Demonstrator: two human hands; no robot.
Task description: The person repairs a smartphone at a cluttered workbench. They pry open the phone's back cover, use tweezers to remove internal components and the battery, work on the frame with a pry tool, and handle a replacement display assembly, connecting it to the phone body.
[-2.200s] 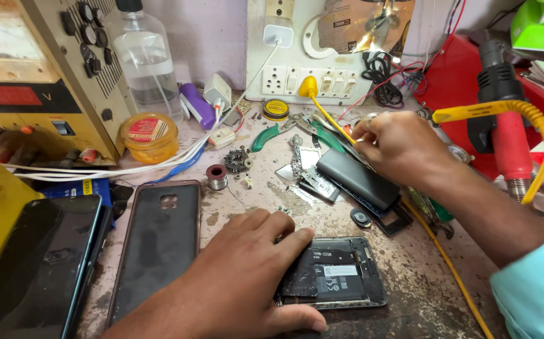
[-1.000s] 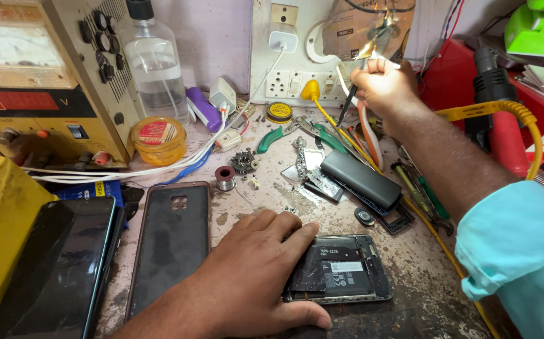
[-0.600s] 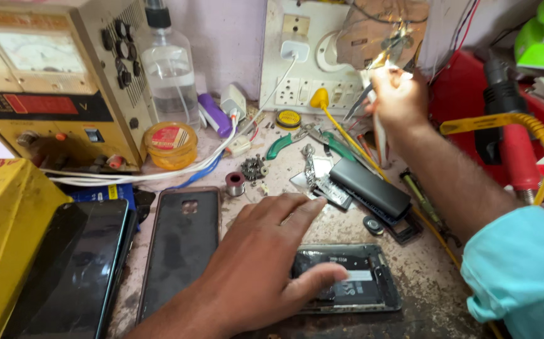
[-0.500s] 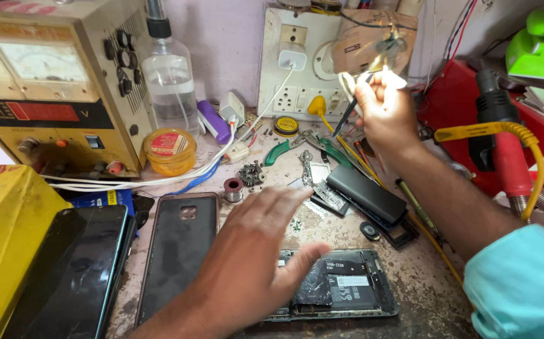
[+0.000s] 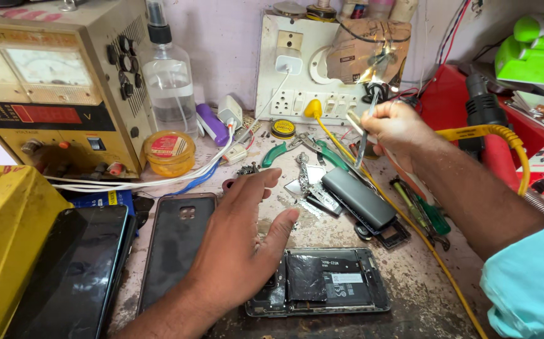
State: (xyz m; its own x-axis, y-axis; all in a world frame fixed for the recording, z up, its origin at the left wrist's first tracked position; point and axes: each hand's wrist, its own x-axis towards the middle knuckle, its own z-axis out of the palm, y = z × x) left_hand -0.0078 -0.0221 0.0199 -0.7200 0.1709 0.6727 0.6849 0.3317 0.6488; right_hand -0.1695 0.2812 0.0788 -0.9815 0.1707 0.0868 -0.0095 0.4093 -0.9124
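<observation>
Just beside the left hand (image 5: 240, 245) lies the opened phone (image 5: 328, 281) (right hand (image 5: 397, 129) raised)

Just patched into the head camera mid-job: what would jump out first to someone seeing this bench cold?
First, the opened phone lying near the front of the bench, its back off and insides bare, with the left hand spread open just over its left end. Further back, the right hand is raised before the white socket board, pinching a thin metal tool. A big beige power supply fills the far left.
</observation>
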